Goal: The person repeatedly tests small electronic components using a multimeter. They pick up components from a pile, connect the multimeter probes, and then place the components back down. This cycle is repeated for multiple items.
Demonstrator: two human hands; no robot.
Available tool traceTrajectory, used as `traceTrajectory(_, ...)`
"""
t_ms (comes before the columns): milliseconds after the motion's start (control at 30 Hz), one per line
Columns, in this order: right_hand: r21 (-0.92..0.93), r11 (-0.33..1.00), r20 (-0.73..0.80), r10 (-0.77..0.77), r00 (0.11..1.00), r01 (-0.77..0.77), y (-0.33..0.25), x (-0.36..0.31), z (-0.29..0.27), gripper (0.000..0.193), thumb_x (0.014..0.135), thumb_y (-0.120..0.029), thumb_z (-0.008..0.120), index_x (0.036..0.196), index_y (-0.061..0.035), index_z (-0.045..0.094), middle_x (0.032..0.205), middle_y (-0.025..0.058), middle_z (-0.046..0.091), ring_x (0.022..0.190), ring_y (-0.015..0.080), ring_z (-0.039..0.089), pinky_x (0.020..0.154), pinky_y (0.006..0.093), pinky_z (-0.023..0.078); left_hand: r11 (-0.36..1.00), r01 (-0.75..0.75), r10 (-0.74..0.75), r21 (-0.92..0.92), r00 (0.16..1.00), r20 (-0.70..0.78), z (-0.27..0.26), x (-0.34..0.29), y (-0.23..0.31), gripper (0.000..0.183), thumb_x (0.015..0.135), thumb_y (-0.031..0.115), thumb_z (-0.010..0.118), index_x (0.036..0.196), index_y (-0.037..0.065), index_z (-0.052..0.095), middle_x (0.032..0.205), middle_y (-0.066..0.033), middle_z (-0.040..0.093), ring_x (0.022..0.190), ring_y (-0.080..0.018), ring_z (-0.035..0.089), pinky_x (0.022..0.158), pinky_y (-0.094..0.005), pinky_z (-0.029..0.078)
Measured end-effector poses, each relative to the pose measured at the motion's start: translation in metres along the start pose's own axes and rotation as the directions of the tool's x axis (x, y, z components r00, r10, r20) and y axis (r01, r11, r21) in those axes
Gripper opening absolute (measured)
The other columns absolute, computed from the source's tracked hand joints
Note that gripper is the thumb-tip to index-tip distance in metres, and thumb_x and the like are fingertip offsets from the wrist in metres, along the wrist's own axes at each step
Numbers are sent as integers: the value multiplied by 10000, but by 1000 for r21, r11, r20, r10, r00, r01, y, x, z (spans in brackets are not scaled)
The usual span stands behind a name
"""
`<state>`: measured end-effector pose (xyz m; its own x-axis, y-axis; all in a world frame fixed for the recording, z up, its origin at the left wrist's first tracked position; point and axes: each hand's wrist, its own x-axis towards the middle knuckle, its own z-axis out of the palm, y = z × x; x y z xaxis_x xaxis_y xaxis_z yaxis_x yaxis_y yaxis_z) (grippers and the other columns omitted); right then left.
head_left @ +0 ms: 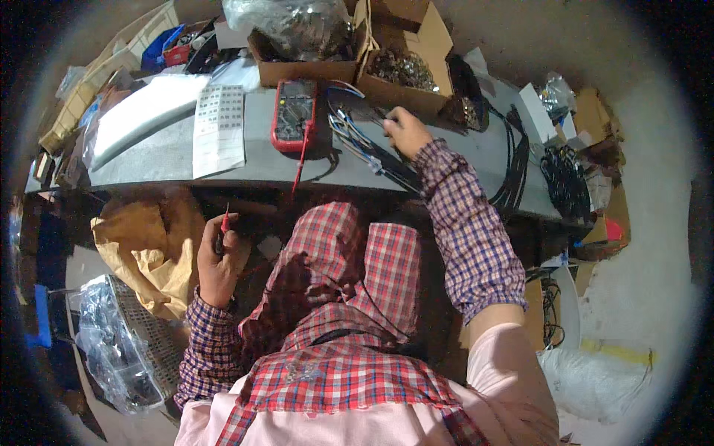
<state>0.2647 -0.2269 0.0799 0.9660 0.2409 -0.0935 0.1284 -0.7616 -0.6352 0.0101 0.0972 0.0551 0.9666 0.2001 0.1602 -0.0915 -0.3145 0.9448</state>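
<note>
Left hand: the left hand is clamped on a slim red test probe, tip poking up, held just off the front edge of the tabletop.
Right hand: the right hand is over the tabletop, fingers bunched by some thin dark ends; honestly can't tell if they're pinching anything.
Wires: a loose bunch of cables beside the right hand, white and blue ends fanned out, black further down toward the front edge.
Meter: chunky multimeter, red case, dark face, screen at the far end, lying left of the wires.
Across the meter: a thin red lead lies over its near right corner and runs past the tabletop edge.
Left of the meter: a sheet of labels, then a big white slab.
Back row: two open cardboard boxes right behind, one with a clear plastic bag on top, the other holding shiny small metal parts. They pretty much block the far side.
Right end: black cable coils heaped up.
Below left: a crumpled tan paper bag near the left hand.
</note>
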Motion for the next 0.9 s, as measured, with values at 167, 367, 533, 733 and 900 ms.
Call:
traceTrajectory(167,355,920,-109,-137,985,167,-34,-69,-42,224,946,-209,497,1060,-16,493,717,20,526,623,99,474,581,262,427,985,-51,35,-167,995,-96,17,33,31,259,950,219,536,1050,-12,595,740,35,533,598,-26,419,523,-182,349)
traceTrajectory(367,-29,793,-247,-595,765,608,-90,-128,-6,177,863,-100,594,1001,-32,506,827,195,605,780,368,622,655,427,479,766,174,-150,-619,984,91,76,73,89,190,911,240,624,867,56,636,638,59,508,490,-22,391,429,-206,276)
traceTrajectory(533,-284,773,-260,-631,731,567,-69,-136,8,224,841,-64,609,1043,-44,515,898,171,618,807,383,610,674,420,490,725,-70,-86,-686,978,-191,91,71,101,254,902,318,640,933,66,661,637,70,512,474,-20,364,425,-199,244)
traceTrajectory(733,-743,668,-471,-551,689,27,97,-107,-94,224,747,-7,591,945,-106,623,1006,128,601,962,331,555,860,437,426,732,-247,-23,-635,923,-385,14,63,80,282,951,304,559,988,26,578,635,47,434,486,-39,328,439,-207,243)
traceTrajectory(900,-771,444,-614,-331,716,-456,85,-137,-163,178,872,-109,543,1016,-164,630,977,154,599,927,351,565,792,437,483,874,-68,-47,-482,974,-222,-5,9,33,209,918,264,597,884,60,574,656,66,460,521,-27,367,469,-192,256)
